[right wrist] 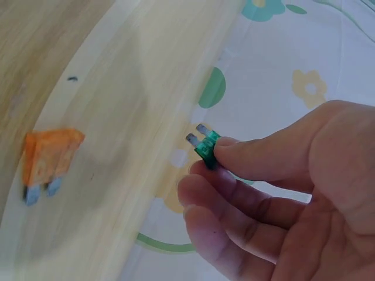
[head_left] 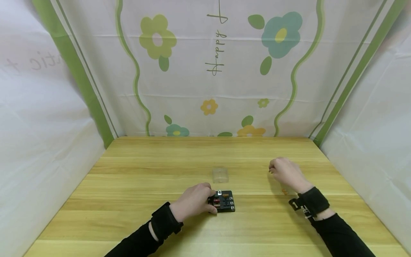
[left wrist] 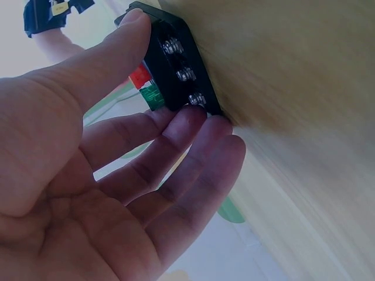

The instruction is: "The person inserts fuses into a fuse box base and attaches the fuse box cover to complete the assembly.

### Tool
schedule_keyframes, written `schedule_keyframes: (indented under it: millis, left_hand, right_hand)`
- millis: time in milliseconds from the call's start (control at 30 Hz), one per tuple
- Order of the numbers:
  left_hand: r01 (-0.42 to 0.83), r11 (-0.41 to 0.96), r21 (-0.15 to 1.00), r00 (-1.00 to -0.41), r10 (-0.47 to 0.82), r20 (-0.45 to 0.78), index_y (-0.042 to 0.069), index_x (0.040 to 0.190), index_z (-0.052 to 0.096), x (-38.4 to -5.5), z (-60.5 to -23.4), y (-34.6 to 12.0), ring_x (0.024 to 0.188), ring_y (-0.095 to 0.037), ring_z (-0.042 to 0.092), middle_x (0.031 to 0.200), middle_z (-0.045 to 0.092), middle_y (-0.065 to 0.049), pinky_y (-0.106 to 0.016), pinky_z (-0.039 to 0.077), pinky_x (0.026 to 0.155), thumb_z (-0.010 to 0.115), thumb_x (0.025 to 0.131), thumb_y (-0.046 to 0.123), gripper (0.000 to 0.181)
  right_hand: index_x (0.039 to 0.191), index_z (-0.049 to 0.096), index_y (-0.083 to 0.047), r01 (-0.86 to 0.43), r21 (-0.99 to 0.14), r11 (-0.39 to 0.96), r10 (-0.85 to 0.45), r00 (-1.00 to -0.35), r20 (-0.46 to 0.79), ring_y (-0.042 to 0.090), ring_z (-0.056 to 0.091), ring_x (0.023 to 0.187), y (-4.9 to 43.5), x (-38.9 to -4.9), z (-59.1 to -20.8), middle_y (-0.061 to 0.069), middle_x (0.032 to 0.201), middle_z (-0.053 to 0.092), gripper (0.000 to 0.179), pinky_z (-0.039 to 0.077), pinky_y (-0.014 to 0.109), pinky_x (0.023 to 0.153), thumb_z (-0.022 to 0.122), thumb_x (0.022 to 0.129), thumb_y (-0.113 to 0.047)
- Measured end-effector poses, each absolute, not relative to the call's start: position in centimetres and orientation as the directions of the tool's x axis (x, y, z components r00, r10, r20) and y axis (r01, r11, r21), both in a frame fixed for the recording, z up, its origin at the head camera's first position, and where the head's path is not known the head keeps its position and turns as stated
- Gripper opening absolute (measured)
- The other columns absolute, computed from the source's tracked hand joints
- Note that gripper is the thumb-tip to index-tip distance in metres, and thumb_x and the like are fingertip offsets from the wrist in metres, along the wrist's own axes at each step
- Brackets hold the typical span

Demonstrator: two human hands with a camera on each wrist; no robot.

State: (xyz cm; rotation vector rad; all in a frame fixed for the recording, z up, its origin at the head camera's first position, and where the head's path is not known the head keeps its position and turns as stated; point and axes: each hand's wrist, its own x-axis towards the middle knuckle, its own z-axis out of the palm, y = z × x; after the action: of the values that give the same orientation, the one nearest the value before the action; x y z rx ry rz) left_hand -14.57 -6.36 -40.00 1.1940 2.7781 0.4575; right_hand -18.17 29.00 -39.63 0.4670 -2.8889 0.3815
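On the wooden table (head_left: pixel 128 200), the left hand (head_left: pixel 194 202) grips one end of the black fuse block (head_left: pixel 228 206); a loosened hold could let it skid. The clear plastic cover (head_left: pixel 220 175), just beyond, risks a knock. The orange blade fuse (right wrist: pixel 51 157) lies loose near the right hand (head_left: pixel 287 173), whose thumb and finger pinch the green blade fuse (right wrist: pixel 205 151); so slight a hold might twist.

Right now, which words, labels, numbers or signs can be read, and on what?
"Happy", sideways on the white flowered back curtain; letter beyond cut off.
"ntic", seemingly reversed, on the white left curtain; rest unclear.
"1", on the black right-wrist strap; marks beside it unclear.
Too small or blurred: any marks on the green plastic fuse, orange plastic fuse and black rectangular fuse block.
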Motion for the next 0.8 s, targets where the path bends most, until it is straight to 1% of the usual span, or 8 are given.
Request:
schedule_keyframes:
  millis: [200,433,800]
  left_hand:
    - [0.697,0.648,0.307,-0.691,0.722,0.043,0.005,0.114,0.073,-14.6,-40.0,-6.3,0.067,-0.007,0.044,0.089,0.060,0.001,-0.023,0.038,0.059,0.084,0.076,0.036,0.050]
    - [0.695,0.649,0.308,-0.693,0.720,0.047,0.004,0.115,0.073,-14.5,-39.9,-6.4,0.069,-0.006,0.046,0.092,0.062,-0.001,-0.022,0.040,0.060,0.084,0.076,0.035,0.051]
    - [0.693,0.650,0.312,-0.693,0.719,0.041,0.003,0.116,0.073,-14.5,-39.9,-6.4,0.069,-0.006,0.046,0.092,0.062,-0.001,-0.022,0.040,0.061,0.084,0.077,0.035,0.052]
  right_hand:
    - [0.086,0.074,-0.005,-0.348,-0.204,0.915,-0.296,-0.923,0.246,0.014,0.055,0.066,28.8,-18.0,-39.6,0.006,0.083,0.063,0.016,0.043,0.029,0.052,0.061,0.090,0.003]
    - [0.086,0.075,-0.007,-0.367,-0.179,0.913,-0.315,-0.911,0.265,0.015,0.056,0.067,28.3,-18.0,-39.7,0.004,0.081,0.063,0.012,0.045,0.031,0.055,0.066,0.090,0.000]
    - [0.088,0.075,-0.007,-0.395,-0.192,0.898,-0.336,-0.899,0.281,0.016,0.058,0.068,27.0,-17.4,-39.1,0.005,0.082,0.064,0.011,0.047,0.032,0.056,0.067,0.089,0.001]
